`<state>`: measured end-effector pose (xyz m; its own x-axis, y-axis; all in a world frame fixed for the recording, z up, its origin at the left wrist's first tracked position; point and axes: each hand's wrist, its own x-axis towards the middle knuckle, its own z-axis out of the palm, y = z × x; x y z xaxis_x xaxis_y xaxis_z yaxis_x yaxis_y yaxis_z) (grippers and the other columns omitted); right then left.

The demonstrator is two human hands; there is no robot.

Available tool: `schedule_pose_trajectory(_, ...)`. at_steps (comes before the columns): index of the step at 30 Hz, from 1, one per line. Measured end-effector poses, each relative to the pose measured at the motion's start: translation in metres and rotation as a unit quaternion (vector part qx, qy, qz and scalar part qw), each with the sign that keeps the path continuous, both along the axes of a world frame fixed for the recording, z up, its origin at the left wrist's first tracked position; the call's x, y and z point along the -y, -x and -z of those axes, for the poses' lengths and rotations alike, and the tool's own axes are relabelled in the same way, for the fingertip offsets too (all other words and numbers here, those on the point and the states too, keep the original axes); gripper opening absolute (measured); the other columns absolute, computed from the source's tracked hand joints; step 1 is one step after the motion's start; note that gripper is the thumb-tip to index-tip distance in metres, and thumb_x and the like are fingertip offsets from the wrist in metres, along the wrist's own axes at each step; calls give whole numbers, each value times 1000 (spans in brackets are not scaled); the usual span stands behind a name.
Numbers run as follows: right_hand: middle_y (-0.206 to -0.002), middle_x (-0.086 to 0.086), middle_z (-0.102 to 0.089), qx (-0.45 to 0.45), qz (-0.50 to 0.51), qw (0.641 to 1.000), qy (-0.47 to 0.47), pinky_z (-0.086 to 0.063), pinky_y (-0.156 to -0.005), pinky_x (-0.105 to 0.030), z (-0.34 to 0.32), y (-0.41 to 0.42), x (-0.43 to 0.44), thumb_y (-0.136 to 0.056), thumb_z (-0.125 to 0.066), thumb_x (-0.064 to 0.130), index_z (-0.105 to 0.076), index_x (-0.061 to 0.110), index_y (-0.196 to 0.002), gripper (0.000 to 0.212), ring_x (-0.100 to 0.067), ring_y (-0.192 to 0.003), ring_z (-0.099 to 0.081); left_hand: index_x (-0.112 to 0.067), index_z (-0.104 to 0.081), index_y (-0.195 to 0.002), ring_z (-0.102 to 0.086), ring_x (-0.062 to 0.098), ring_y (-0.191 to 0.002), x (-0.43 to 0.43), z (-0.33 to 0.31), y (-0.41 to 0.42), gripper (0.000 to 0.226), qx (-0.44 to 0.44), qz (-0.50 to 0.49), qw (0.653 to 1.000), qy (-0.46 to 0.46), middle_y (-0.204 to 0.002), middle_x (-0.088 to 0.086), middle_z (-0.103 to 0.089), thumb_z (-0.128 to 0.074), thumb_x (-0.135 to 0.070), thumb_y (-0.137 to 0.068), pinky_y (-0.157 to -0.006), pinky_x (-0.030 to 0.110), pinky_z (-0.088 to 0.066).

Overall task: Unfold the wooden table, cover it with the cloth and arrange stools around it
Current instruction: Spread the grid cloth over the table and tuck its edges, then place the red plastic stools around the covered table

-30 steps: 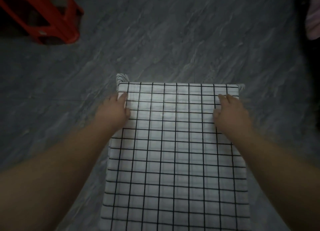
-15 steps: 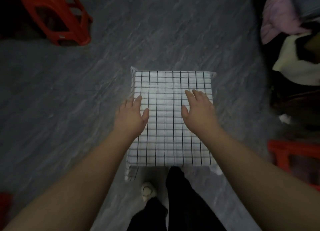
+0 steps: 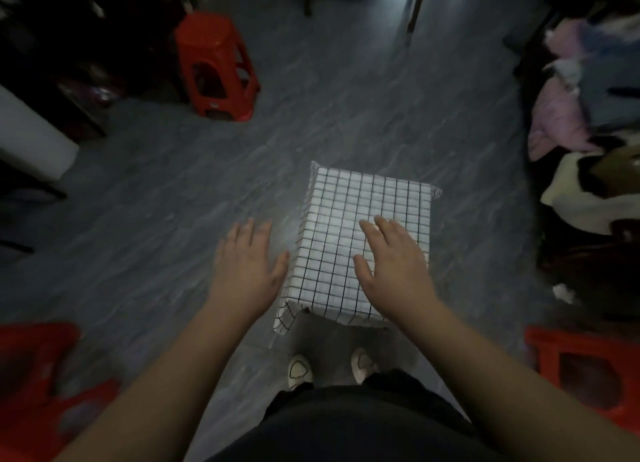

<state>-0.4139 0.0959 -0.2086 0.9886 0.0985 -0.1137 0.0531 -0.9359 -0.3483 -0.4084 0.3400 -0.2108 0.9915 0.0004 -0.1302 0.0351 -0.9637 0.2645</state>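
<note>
Left hand [image 3: 247,271]: open, fingers spread, holding nothing. Half a second ago it lay flat on the cloth [image 3: 363,219]; it now hangs over the floor [image 3: 346,115] just off the left side of the bench.

Right hand [image 3: 391,271]: open, fingers spread, holding nothing. It is in line with the near right part of the bench top. Whether it touches the cloth or has lifted clear cannot be told.

A second ago both hands pressed at the far corners of the bench. Since then they have drawn back and the view has risen and widened, which suggests the person is straightening up.

Judgement: covering is complete. The cloth lies flat over the bench top, with corners drooping at the near left and the far right. The stools are the step outstanding.

One red stool [image 3: 216,67] stands well beyond the far left corner of the bench. A second stool [image 3: 38,375] sits off the near left and a third stool [image 3: 585,368] off the near right. None is drawn up to the bench.

Hidden or unclear: no wood of the bench shows, and its legs are unseen. The two near stools are cut by the frame edge, the left one blurred. A clothes pile [image 3: 571,108] to the right of the bench is dim.
</note>
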Motion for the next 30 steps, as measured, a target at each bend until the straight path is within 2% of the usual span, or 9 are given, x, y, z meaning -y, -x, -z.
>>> schedule_pose_trajectory(4, -165, -1, -17, -1, -49, 999, 1, -14, -123, -44, -14, -11, 7, -99, -40, 48, -20, 27, -156, 64, -22, -152, -10, -16, -33, -152, -26, 35, -146, -2, -14, 10, 67, 22, -56, 998, -14, -157, 15, -33, -38, -53, -96, -117, 54, -26)
schedule_pose_trajectory(9, -165, 0, -14, 8, -150, 988, -18, -11, -124, -41, -33, -31, 5, -99, -36, 50, -16, 27, -157, 65, -20, -153, -6, -14, -37, -150, -30, 39, -143, 0, -19, 41, 78, 26, -179, 983, -21, -154, 18, -37, -25, -61, -88, -114, 55, -30)
schedule_pose_trajectory(14, -164, -3, -19, 34, -278, 959, -41, -10, -120, -36, -48, -34, -22, -100, -40, 46, -20, 24, -155, 62, -21, -151, -10, -18, -31, -153, -22, 35, -147, -3, -32, 101, 68, 25, -315, 948, -33, -159, 14, -29, -45, -51, -96, -118, 52, -23)
schedule_pose_trajectory(16, -163, -5, -20, 34, -330, 942, -43, -12, -120, -36, -52, -24, -44, -100, -43, 43, -21, 23, -155, 62, -23, -151, -13, -19, -31, -153, -24, 35, -147, -5, -41, 135, 68, 21, -361, 931, -47, -159, 13, -30, -45, -52, -95, -117, 52, -23)
schedule_pose_trajectory(20, -164, -5, -20, 26, -428, 901, -69, -14, -122, -38, -64, 13, -98, -100, -42, 44, -20, 24, -156, 63, -23, -151, -12, -18, -38, -150, -30, 37, -144, -9, -57, 215, 81, 16, -453, 889, -68, -156, 15, -36, -23, -62, -84, -114, 55, -29)
schedule_pose_trajectory(24, -162, -7, -25, 36, -518, 850, -87, -15, -121, -36, -70, 67, -152, -99, -42, 47, -23, 23, -155, 64, -25, -150, -18, -17, -46, -145, -40, 41, -138, -16, -67, 294, 77, 30, -541, 838, -72, -149, 17, -45, -30, -60, -84, -109, 59, -36)
schedule_pose_trajectory(27, -156, -12, -36, 64, -574, 810, -104, -23, -119, -39, -73, 113, -187, -96, -48, 44, -34, 18, -152, 63, -29, -144, -29, -18, -45, -146, -38, 41, -140, -24, -75, 344, 80, 42, -608, 790, -58, -151, 17, -44, -29, -61, -80, -112, 58, -31)
schedule_pose_trajectory(30, -151, -15, -44, 72, -617, 774, -122, -29, -118, -41, -71, 164, -222, -91, -46, 44, -42, 13, -148, 64, -32, -140, -38, -22, -36, -151, -29, 36, -145, -33, -80, 391, 84, 38, -645, 761, -55, -157, 13, -35, -23, -64, -80, -117, 55, -25)
